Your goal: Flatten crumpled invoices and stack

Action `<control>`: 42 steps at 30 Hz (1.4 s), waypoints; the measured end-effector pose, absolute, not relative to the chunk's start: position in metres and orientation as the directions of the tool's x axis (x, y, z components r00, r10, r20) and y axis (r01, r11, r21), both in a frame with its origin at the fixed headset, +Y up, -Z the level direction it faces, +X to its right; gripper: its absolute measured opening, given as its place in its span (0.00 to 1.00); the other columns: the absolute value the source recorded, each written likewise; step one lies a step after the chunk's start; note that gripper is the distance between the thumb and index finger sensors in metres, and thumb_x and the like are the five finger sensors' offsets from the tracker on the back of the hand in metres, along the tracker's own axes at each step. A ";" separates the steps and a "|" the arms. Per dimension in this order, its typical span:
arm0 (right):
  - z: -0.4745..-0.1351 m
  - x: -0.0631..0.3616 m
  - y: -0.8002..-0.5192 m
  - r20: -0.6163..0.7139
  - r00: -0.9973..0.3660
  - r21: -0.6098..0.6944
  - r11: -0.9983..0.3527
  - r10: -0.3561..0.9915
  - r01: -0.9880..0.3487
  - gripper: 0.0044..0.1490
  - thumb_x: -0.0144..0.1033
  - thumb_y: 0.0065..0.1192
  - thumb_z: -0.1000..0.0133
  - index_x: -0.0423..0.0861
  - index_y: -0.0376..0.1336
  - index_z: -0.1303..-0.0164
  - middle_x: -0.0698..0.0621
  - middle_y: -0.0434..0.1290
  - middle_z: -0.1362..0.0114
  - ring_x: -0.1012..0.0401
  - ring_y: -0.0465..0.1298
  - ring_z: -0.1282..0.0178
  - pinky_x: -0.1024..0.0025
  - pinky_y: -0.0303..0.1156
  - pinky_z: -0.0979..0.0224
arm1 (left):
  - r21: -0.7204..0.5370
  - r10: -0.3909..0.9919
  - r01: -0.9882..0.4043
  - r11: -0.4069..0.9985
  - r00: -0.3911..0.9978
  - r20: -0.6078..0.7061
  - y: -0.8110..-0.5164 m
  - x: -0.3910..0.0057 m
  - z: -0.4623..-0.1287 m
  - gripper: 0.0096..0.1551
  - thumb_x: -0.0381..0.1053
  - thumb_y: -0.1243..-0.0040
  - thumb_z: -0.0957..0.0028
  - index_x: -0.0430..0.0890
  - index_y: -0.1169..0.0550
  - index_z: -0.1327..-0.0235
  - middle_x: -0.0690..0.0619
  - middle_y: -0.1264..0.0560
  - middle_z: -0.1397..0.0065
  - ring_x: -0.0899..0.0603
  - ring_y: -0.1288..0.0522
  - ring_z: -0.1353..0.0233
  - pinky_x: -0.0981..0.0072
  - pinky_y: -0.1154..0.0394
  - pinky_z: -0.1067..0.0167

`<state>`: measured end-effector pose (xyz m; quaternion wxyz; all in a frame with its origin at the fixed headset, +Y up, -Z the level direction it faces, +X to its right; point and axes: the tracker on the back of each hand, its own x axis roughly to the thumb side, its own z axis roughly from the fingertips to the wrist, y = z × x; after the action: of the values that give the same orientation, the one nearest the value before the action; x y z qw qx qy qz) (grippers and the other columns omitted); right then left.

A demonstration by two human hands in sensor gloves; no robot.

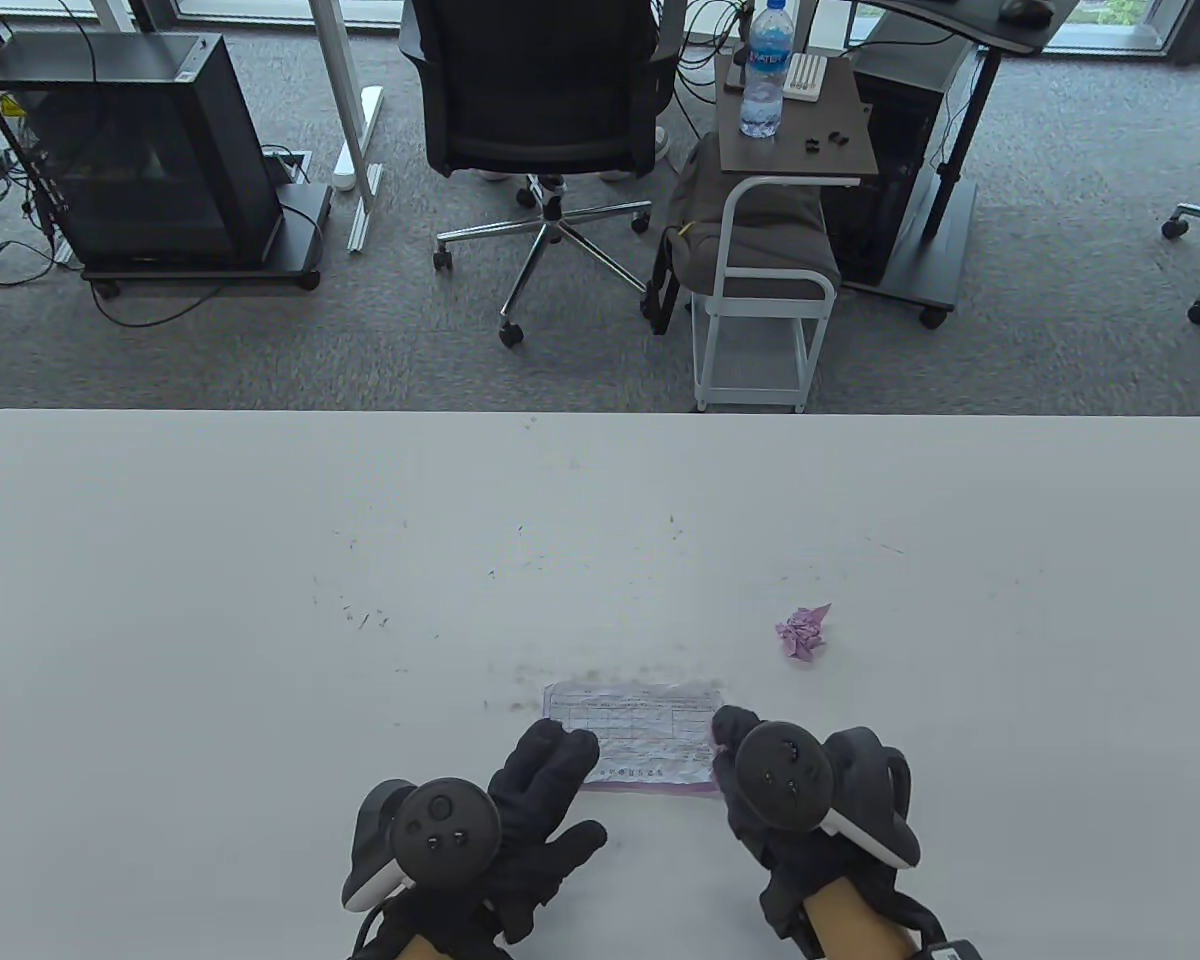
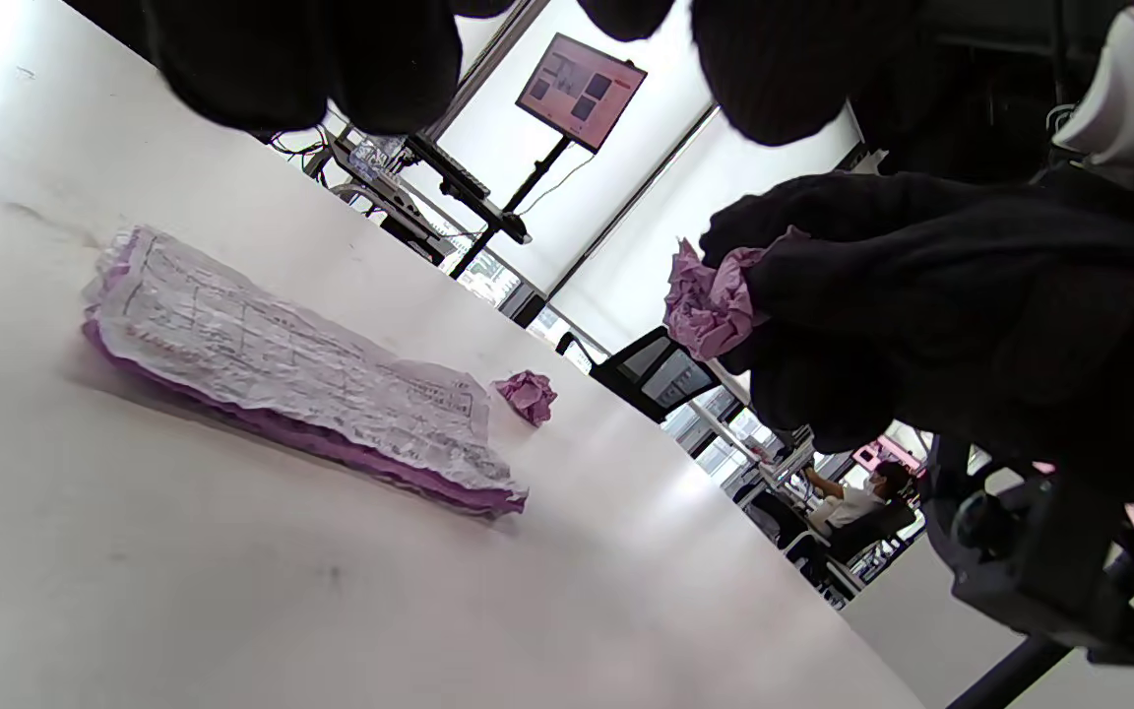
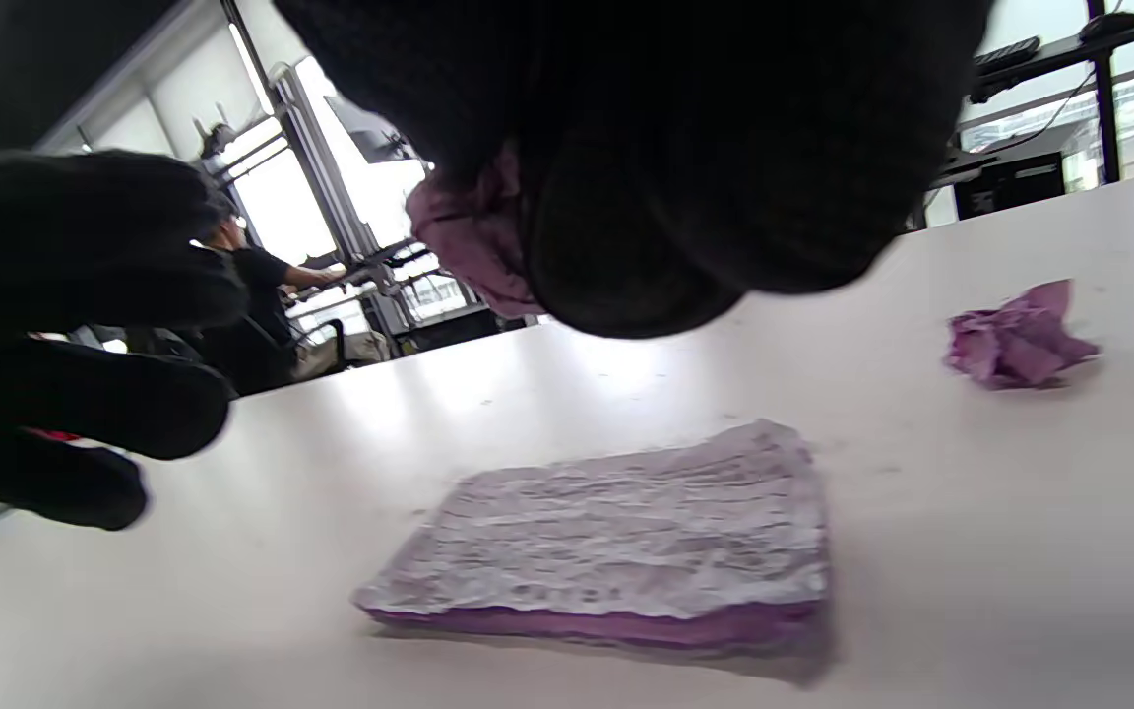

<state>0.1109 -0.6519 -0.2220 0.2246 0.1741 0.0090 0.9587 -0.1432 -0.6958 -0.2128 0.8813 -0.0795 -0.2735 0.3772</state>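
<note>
On the white bench (image 1: 260, 560), the left hand (image 1: 520, 820) hovers with its grip apart. Beside it lies a flattened stack of purple-backed invoices (image 1: 635, 738). The right hand (image 1: 790, 800) pinches a crumpled purple invoice (image 2: 710, 300). Another crumpled purple ball (image 1: 803, 632) sits farther right.

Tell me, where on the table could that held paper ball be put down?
Bare table lies left of the stack and beyond it. Crowded: the near edge, with stack, both hands, and the loose ball.
</note>
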 end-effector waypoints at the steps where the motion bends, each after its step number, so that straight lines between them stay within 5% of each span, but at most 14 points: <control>1: -0.214 0.106 -0.652 0.365 -0.770 0.120 -0.846 0.524 -0.520 0.27 0.32 0.60 0.40 0.40 0.58 0.32 0.37 0.77 0.42 0.55 0.84 0.57 0.73 0.84 0.62 | -0.369 0.742 -0.648 0.667 0.530 0.410 -0.696 -0.145 -0.213 0.42 0.54 0.42 0.37 0.43 0.45 0.16 0.31 0.53 0.19 0.27 0.33 0.25 0.38 0.29 0.36; 6: -0.201 0.101 -0.676 0.451 -0.402 0.328 -0.567 0.797 -0.756 0.27 0.29 0.63 0.41 0.40 0.60 0.33 0.35 0.77 0.40 0.51 0.84 0.54 0.68 0.84 0.59 | -0.589 0.941 -0.736 0.334 0.224 0.254 -0.707 -0.140 -0.213 0.48 0.54 0.41 0.37 0.41 0.53 0.16 0.28 0.47 0.20 0.32 0.23 0.32 0.45 0.23 0.39; 9: -0.200 0.102 -0.683 0.472 -0.347 0.344 -0.532 0.810 -0.774 0.28 0.32 0.65 0.42 0.40 0.61 0.33 0.38 0.78 0.41 0.52 0.85 0.54 0.69 0.85 0.58 | -0.654 0.976 -0.726 0.212 0.129 0.173 -0.712 -0.132 -0.215 0.46 0.47 0.37 0.38 0.38 0.49 0.17 0.31 0.36 0.25 0.36 0.18 0.38 0.48 0.19 0.43; 14: -0.197 0.103 -0.683 0.501 -0.412 0.267 -0.589 0.761 -0.763 0.26 0.36 0.64 0.41 0.42 0.63 0.34 0.39 0.80 0.43 0.52 0.84 0.55 0.68 0.84 0.59 | -0.592 0.941 -0.732 0.337 0.245 0.232 -0.712 -0.134 -0.216 0.35 0.41 0.36 0.40 0.38 0.35 0.20 0.39 0.27 0.33 0.43 0.16 0.46 0.49 0.18 0.44; 23: -0.200 0.125 -0.676 0.516 -0.494 0.132 -0.634 0.700 -0.762 0.26 0.35 0.65 0.42 0.41 0.64 0.35 0.38 0.79 0.42 0.52 0.84 0.55 0.68 0.84 0.59 | -0.340 0.862 -0.806 0.485 0.374 0.342 -0.702 -0.148 -0.213 0.30 0.40 0.39 0.39 0.40 0.32 0.24 0.41 0.27 0.33 0.45 0.16 0.47 0.47 0.19 0.43; 30: -0.203 0.124 -0.675 0.588 -0.406 0.301 -0.656 0.699 -0.692 0.26 0.38 0.68 0.42 0.48 0.65 0.34 0.37 0.75 0.33 0.50 0.81 0.45 0.63 0.83 0.49 | -0.204 0.811 -0.829 0.520 0.406 0.420 -0.692 -0.156 -0.209 0.25 0.38 0.40 0.39 0.44 0.28 0.28 0.42 0.28 0.32 0.43 0.16 0.45 0.43 0.22 0.39; 33: -0.203 0.129 -0.673 0.558 -0.299 0.383 -0.560 0.774 -0.735 0.37 0.56 0.63 0.41 0.47 0.60 0.27 0.32 0.65 0.24 0.45 0.76 0.37 0.54 0.79 0.41 | -0.195 0.773 -0.800 0.567 0.435 0.463 -0.688 -0.158 -0.208 0.21 0.36 0.40 0.40 0.46 0.26 0.33 0.43 0.30 0.29 0.39 0.18 0.41 0.40 0.24 0.37; 36: -0.206 0.137 -0.679 0.471 -0.264 0.304 -0.436 0.842 -0.847 0.44 0.59 0.58 0.40 0.42 0.54 0.22 0.25 0.58 0.21 0.38 0.71 0.34 0.48 0.77 0.41 | -0.196 0.736 -0.773 0.603 0.445 0.510 -0.685 -0.152 -0.204 0.21 0.35 0.39 0.40 0.47 0.25 0.35 0.44 0.30 0.29 0.38 0.19 0.39 0.39 0.25 0.36; 42: -0.209 0.119 -0.698 0.418 -0.440 0.367 -0.591 0.794 -0.718 0.55 0.62 0.58 0.41 0.36 0.45 0.20 0.22 0.54 0.21 0.34 0.68 0.32 0.45 0.75 0.40 | -0.166 0.627 -0.683 0.711 0.509 0.590 -0.681 -0.133 -0.195 0.20 0.35 0.38 0.41 0.47 0.25 0.35 0.43 0.31 0.30 0.39 0.19 0.39 0.39 0.25 0.36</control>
<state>0.1191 -0.6982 -0.2092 0.4470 0.2828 0.0672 0.8460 -0.1329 -0.6805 -0.1954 0.8675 0.0442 -0.3208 0.3776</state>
